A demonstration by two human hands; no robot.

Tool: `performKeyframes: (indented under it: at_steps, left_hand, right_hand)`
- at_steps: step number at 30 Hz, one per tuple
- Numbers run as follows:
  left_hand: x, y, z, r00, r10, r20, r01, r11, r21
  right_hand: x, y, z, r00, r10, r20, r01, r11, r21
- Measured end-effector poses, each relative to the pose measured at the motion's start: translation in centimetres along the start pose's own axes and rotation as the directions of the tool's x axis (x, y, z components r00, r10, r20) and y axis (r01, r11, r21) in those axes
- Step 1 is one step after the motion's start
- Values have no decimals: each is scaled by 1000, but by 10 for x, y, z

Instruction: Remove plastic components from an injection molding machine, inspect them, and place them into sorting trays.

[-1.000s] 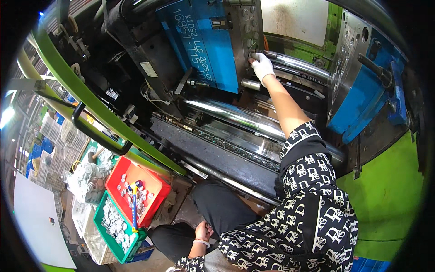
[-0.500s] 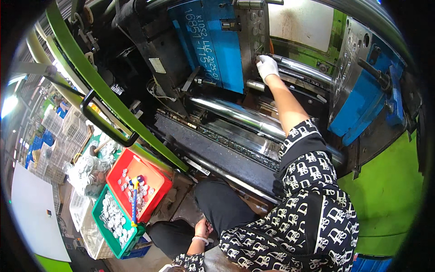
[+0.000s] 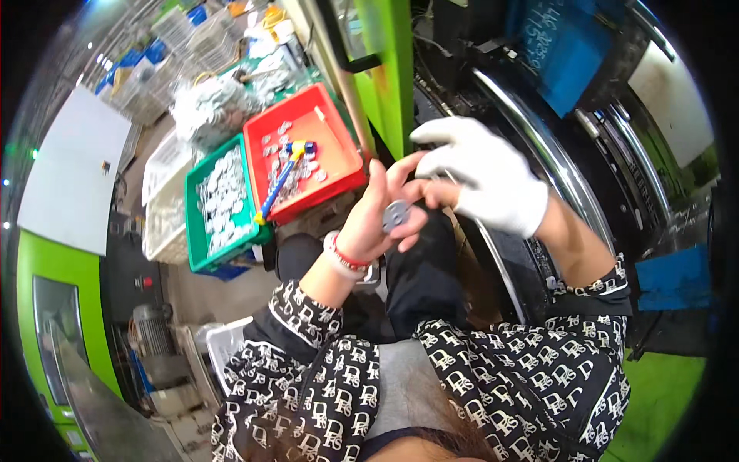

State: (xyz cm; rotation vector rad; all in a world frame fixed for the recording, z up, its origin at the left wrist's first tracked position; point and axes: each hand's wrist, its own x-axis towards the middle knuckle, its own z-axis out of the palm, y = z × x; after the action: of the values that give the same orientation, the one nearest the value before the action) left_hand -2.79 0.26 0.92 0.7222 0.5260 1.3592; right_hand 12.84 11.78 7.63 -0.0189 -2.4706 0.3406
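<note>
Cupped in front of my lap, my bare left hand [image 3: 377, 208] holds a small round grey disc [image 3: 396, 216] with holes, resting against its curled fingers. A red and a white bracelet circle that wrist. My right hand [image 3: 481, 169], in a white glove with some bare fingertips, is right beside the left, its fingertips reaching the left hand's fingers. The gloved fingers are stretched out and apart; no object shows in them, though its bare fingertips are partly hidden. Left of my hands, a red tray [image 3: 339, 146] contains loose discs and a blue-and-yellow hammer [image 3: 283, 177].
A green tray [image 3: 196, 231] full of grey discs adjoins the red one. Behind lies a pile of whitish parts [image 3: 212, 112]. The machine's green door frame [image 3: 389, 85] rises ahead, with shiny steel bars [image 3: 539, 138] and a blue mould block [image 3: 566, 58] to the right.
My right hand has come back from the mould to meet the left. My left hand has lifted from my lap, now showing a disc. The view has swung left toward the trays.
</note>
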Motion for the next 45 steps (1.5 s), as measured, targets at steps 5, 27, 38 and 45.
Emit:
performKeyframes:
  at_steps: [5,27,38,45]
  left_hand:
    - [3,10,19,1000,-8,-22,7,1000,-22]
    - [0,-4,34,940,62,-335,-120,980,-156]
    - [20,-14,48,946,26,-323,-134,939,-316]
    - [82,59,12,343,939,22,-344,104,933]
  right_hand:
    - [12,-14,22,997,19,73,-31,986,165]
    - [-14,10,20,978,210,-13,-170,822,544]
    - [-17,10,23,934,298,-197,-176,863,473]
    - [-42,86,-98,640,370,-673,-249,929,273]
